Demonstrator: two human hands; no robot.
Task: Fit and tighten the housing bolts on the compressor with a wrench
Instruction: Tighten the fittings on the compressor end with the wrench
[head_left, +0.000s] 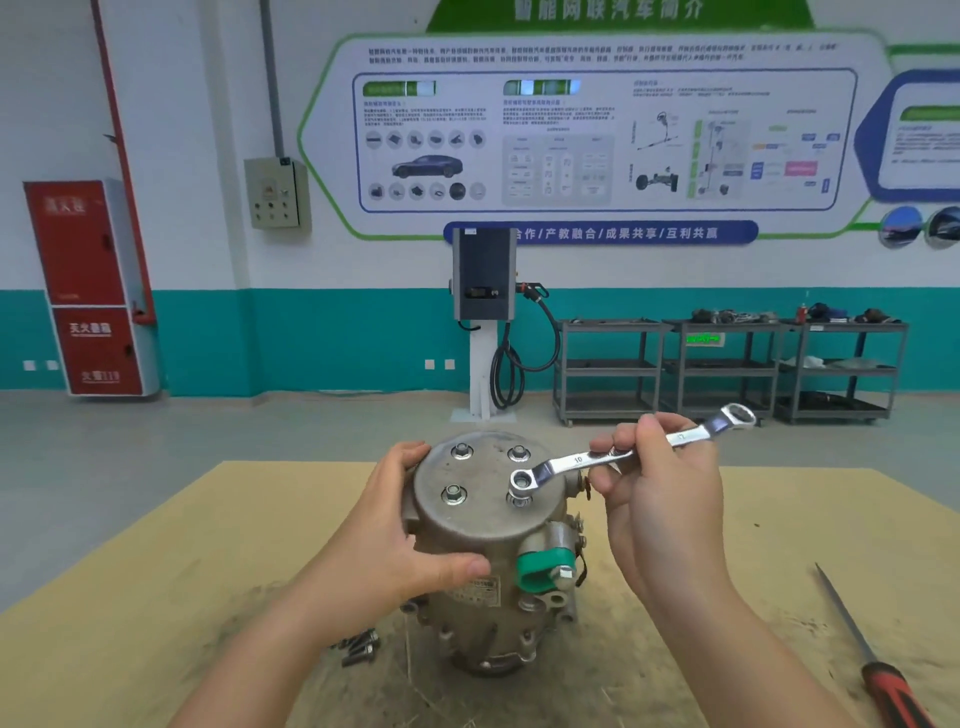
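Note:
The compressor (488, 525) stands upright on the cardboard-covered table (182, 587), round end cap facing up. Three housing bolts (453, 493) show in the cap; a fourth at the front right sits under the wrench ring. My left hand (395, 535) grips the compressor's left side, fingers over the cap edge and thumb on the front. My right hand (660, 499) holds the silver double-ring wrench (623, 454) by its middle. The wrench's near ring rests over the front-right bolt (519, 486), and the shaft slants up to the right.
Several loose bolts (358, 647) lie on the table by the compressor's base at the left. A red-handled screwdriver (878, 670) lies near the right edge. A green cap (543, 566) covers a port on the compressor's front. Shelving carts and a charging post stand far behind.

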